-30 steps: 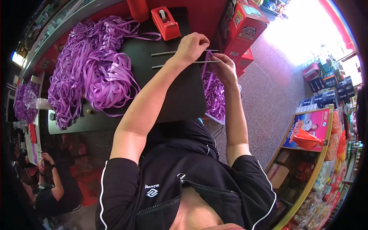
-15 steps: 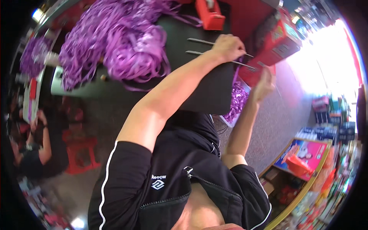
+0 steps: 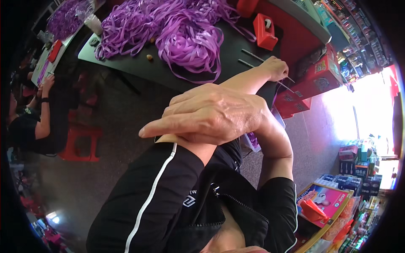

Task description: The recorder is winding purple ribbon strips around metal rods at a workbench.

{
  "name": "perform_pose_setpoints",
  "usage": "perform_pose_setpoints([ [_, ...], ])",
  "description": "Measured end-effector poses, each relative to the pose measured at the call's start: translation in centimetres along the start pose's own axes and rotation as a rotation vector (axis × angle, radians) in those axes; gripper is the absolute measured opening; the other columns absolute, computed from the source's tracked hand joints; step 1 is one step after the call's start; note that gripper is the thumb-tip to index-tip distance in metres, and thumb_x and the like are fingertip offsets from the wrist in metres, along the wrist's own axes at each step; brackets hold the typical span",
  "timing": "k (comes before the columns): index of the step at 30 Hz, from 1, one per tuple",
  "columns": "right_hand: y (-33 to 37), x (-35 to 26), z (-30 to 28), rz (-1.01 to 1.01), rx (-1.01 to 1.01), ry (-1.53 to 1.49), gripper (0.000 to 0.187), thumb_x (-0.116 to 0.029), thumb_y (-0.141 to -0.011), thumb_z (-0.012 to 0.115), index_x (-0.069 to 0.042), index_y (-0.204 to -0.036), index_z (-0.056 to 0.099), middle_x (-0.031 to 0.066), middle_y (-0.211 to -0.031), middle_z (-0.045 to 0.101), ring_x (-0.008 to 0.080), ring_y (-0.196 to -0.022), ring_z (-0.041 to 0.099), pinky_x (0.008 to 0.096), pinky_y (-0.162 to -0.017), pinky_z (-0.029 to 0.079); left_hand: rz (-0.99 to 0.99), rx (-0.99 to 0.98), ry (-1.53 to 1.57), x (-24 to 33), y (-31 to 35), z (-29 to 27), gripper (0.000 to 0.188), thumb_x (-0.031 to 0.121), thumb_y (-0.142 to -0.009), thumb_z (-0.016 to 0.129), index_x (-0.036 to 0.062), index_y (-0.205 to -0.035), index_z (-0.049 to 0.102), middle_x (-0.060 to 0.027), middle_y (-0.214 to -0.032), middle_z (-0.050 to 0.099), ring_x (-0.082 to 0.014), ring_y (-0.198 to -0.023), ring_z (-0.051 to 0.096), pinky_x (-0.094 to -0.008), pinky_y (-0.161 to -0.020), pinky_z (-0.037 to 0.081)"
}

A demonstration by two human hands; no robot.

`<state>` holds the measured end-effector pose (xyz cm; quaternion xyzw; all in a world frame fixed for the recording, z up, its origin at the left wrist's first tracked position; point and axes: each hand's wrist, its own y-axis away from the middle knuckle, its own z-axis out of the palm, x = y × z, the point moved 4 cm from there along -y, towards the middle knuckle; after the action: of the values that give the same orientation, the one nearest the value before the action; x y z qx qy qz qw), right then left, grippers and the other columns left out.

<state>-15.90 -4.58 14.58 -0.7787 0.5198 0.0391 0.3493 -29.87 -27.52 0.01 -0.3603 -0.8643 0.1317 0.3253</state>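
Head view: looks down on both hands, with the right one large in the foreground.
Left hand (image 3: pixel 277 68): reaches over the right end of the dark bench (image 3: pixel 232 49), with fingers curled in above two thin metal rods (image 3: pixel 253 55); cannot tell if gripping a rod or ribbon.
Right hand (image 3: pixel 215 111): extends open across the left arm near the elbow, back upward, fingers pointing leftward; cannot tell if touching the skin.
Metal rods: run side by side, passing beneath the left hand and poking out on both sides.
Purple ribbon (image 3: pixel 190 46): sits in a big tangled heap on the bench, left of the rods, with a loose strand trailing toward the red tape dispenser (image 3: pixel 265 31).
Red box (image 3: pixel 325 74): stands beyond the bench's right end, near the left hand.
Red stool (image 3: pixel 82 141): stands on the floor at left, just beside another person (image 3: pixel 33 128) in dark clothes.
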Motion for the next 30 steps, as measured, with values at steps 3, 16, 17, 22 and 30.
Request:
perform_pose_setpoints([
  [3, 1.6, 0.5, -0.9, 0.041, 0.13, 0.013, 0.035, -0.021, -0.087, 0.059, -0.007, -0.119, 0.056, 0.0066, -0.086, 0.063, 0.0238, -0.079, 0.062, 0.034, -0.07, 0.051, -0.003, -0.009, 0.028, 0.1, 0.0, 0.3, 0.018, 0.028, -0.079, 0.059, 0.0185, -0.086, 0.072, -0.0065, -0.087, 0.069, -0.024, -0.092, 0.064, -0.0384, -0.087, 0.042],
  [16, 2.9, -0.5, -1.2, -0.156, 0.272, -0.019, 0.034, -0.017, -0.088, 0.061, -0.005, -0.12, 0.06, 0.0081, -0.092, 0.065, 0.0223, -0.075, 0.06, 0.033, -0.064, 0.049, 0.059, 0.03, 0.092, -0.4, -0.3, 0.1, 0.023, 0.028, -0.079, 0.061, 0.0073, -0.086, 0.07, -0.0122, -0.082, 0.067, -0.0292, -0.08, 0.065, -0.0376, -0.072, 0.049],
  [17, 3.2, -0.5, -1.2, -0.137, 0.27, 0.01, 0.034, -0.017, -0.088, 0.061, -0.005, -0.12, 0.06, 0.0081, -0.092, 0.065, 0.0223, -0.075, 0.06, 0.033, -0.064, 0.049, -0.032, -0.062, 0.112, 0.0, -0.2, 0.2, 0.022, 0.028, -0.081, 0.057, 0.0116, -0.085, 0.071, -0.0096, -0.09, 0.068, -0.0269, -0.096, 0.061, -0.0406, -0.087, 0.042],
  [22, 3.6, -0.8, -0.5, -0.151, 0.333, -0.082, 0.028, -0.015, -0.087, 0.061, -0.007, -0.113, 0.064, 0.0104, -0.098, 0.066, 0.0245, -0.085, 0.062, 0.0337, -0.074, 0.05, 0.011, -0.035, 0.128, 0.5, -0.1, -0.2, 0.022, 0.027, -0.081, 0.059, 0.0093, -0.084, 0.071, -0.0102, -0.087, 0.067, -0.0282, -0.092, 0.062, -0.0406, -0.087, 0.043],
  [30, 4.4, -0.9, -0.2, -0.04, 0.377, 0.074, 0.021, -0.017, -0.085, 0.063, -0.006, -0.103, 0.067, 0.0085, -0.087, 0.066, 0.0238, -0.079, 0.062, 0.0321, -0.067, 0.049, 0.008, -0.021, 0.077, 0.7, 0.1, -0.8, 0.023, 0.026, -0.082, 0.06, 0.0063, -0.087, 0.07, -0.0108, -0.092, 0.067, -0.0294, -0.092, 0.062, -0.039, -0.084, 0.045],
])
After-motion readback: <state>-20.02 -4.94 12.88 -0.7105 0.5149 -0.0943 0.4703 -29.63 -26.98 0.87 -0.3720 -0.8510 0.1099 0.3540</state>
